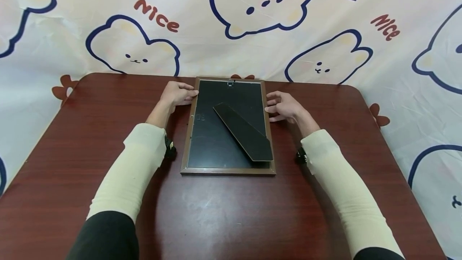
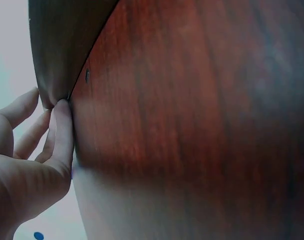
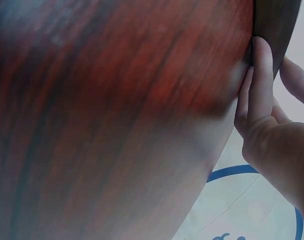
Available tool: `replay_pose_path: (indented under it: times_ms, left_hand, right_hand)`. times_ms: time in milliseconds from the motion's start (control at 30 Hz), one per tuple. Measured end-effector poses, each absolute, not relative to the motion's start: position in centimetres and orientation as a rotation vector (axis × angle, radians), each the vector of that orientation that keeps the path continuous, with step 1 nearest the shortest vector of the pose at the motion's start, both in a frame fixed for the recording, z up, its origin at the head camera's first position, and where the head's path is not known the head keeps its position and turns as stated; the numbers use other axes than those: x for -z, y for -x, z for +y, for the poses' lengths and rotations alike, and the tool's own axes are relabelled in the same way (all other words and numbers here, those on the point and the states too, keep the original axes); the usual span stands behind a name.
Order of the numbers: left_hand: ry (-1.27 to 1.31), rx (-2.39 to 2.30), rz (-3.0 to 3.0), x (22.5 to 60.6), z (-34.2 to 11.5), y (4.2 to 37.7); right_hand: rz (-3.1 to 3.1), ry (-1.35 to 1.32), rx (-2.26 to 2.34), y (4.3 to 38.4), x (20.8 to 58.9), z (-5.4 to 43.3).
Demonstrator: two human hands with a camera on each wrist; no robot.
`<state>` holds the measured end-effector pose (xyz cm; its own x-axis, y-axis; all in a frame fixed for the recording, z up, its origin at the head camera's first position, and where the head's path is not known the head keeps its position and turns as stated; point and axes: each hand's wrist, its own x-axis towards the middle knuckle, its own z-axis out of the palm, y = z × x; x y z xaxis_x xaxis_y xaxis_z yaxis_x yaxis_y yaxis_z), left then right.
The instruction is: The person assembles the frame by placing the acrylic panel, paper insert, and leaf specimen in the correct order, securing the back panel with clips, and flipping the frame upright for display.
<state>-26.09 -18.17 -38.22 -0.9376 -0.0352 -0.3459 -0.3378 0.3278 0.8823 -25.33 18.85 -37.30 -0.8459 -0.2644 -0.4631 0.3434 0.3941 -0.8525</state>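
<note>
Two sleeves (image 1: 131,171) (image 1: 346,189), two hands (image 1: 177,94) (image 1: 286,106), one picture frame (image 1: 214,133)

A: Worn on the left arm, quick?
B: Long pale-cream fabric sleeve (image 1: 126,171), loose at the cuff, lightly creased. Higher up, black cloth upper sleeve (image 1: 106,236) with a curved edge.
A: Right?
B: Matching pale-cream fabric sleeve (image 1: 346,187), wrinkled along its length. Then a strip of black cloth (image 1: 377,254).
A: Wrists?
B: Left, small chunky black device (image 1: 171,148), yellowish patch. Right, similar black device (image 1: 301,155), whitish marking. Too small to read.
</note>
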Motion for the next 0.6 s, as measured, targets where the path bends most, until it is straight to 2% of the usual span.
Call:
replay_pose_path:
  times_ms: [600]
  left_hand:
    - [0.361, -1.629, 2.332, 38.42, -17.76, 26.72]
  right_hand:
    - [2.117, -0.081, 1.479, 25.32, 37.42, 18.84]
